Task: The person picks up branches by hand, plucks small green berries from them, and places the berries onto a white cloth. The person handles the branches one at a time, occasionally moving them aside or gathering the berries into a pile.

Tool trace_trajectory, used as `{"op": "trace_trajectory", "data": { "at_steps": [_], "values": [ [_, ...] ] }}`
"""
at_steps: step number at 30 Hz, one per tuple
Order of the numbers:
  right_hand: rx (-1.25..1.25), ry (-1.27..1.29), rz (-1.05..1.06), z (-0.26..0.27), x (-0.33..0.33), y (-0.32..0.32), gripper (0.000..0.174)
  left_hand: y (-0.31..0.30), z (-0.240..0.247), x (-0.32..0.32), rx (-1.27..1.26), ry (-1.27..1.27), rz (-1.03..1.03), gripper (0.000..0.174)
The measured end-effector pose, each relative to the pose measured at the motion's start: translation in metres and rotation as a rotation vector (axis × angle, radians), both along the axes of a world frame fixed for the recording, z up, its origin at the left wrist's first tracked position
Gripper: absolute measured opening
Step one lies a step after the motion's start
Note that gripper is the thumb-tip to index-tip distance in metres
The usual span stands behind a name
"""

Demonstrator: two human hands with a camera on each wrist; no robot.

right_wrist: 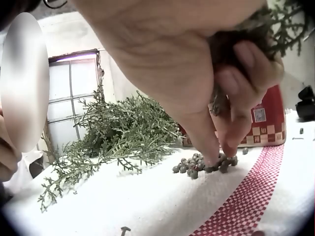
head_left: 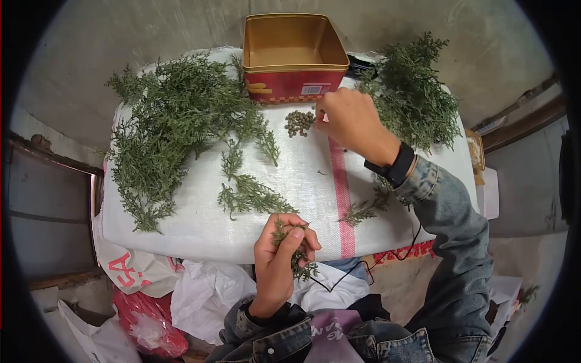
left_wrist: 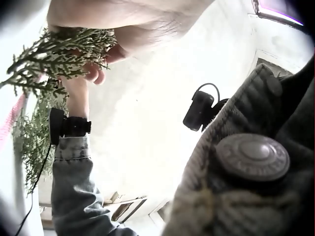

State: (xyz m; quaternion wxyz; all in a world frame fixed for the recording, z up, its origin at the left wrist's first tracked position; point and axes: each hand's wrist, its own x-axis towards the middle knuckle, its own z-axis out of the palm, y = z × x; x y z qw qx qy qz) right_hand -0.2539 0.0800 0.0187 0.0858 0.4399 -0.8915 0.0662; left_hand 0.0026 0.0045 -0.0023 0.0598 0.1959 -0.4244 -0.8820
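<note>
- On the table, a white sack (head_left: pixel 193 212) with a red stripe bears everything else.
- Left pile (head_left: pixel 172 124): green branches spread over the sack's left half.
- Right pile (head_left: pixel 414 91): a smaller heap of branches at the far right corner.
- Tin (head_left: pixel 293 54): red, open, at the far edge between the piles.
- Right hand (head_left: pixel 351 121): curled, fingertips bunched on the seeds; whether they pinch one cannot be told.
- Left hand (head_left: pixel 278 260): at the near edge, fingers closed round a sprig (head_left: pixel 304 270).
- Seeds (head_left: pixel 299 122): a small heap just before the tin.
</note>
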Motion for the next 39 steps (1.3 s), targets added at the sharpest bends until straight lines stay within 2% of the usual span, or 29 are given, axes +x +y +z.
{"op": "trace_trajectory", "data": {
  "at_steps": [3, 8, 12, 14, 16, 18, 19, 21, 25, 29, 39],
  "values": [
    [0.010, -0.024, -0.013, -0.009, -0.001, -0.006, 0.013, -0.004, -0.004, 0.000, 0.024, 0.045, 0.112, 0.012],
    [-0.060, -0.051, 0.030, -0.022, -0.010, -0.004, 0.014, -0.008, -0.010, 0.000, 0.080, 0.062, 0.161, 0.012],
    [0.004, -0.099, -0.032, 0.004, 0.001, -0.005, 0.014, -0.010, -0.006, 0.002, 0.114, 0.034, 0.182, 0.011],
    [-0.133, -0.219, 0.129, 0.040, 0.025, 0.003, 0.010, -0.010, -0.005, 0.004, 0.083, 0.088, 0.216, 0.010],
    [-0.214, -0.510, 0.148, 0.075, 0.067, 0.013, 0.010, -0.009, -0.002, 0.006, 0.062, 0.112, 0.234, 0.010],
    [-0.323, -0.669, 0.274, 0.076, 0.104, 0.032, 0.012, -0.005, 0.001, 0.004, 0.071, 0.130, 0.267, 0.010],
    [-0.328, -0.664, 0.265, 0.077, 0.119, 0.037, 0.012, -0.003, 0.002, 0.002, 0.076, 0.145, 0.279, 0.010],
    [-0.503, -0.702, 0.172, 0.077, 0.146, 0.043, 0.018, 0.004, 0.003, 0.000, 0.041, 0.169, 0.286, 0.010],
    [-0.683, -0.858, 0.012, 0.059, 0.157, 0.052, 0.020, 0.017, 0.009, -0.003, -0.055, 0.220, 0.345, 0.011],
    [-0.837, -0.874, -0.013, 0.041, 0.164, 0.057, 0.020, 0.028, 0.010, -0.004, -0.067, 0.213, 0.385, 0.012],
    [-1.014, -1.035, -0.055, 0.020, 0.167, 0.068, 0.022, 0.041, 0.010, -0.008, -0.189, 0.230, 0.382, 0.011]
  ]
}}
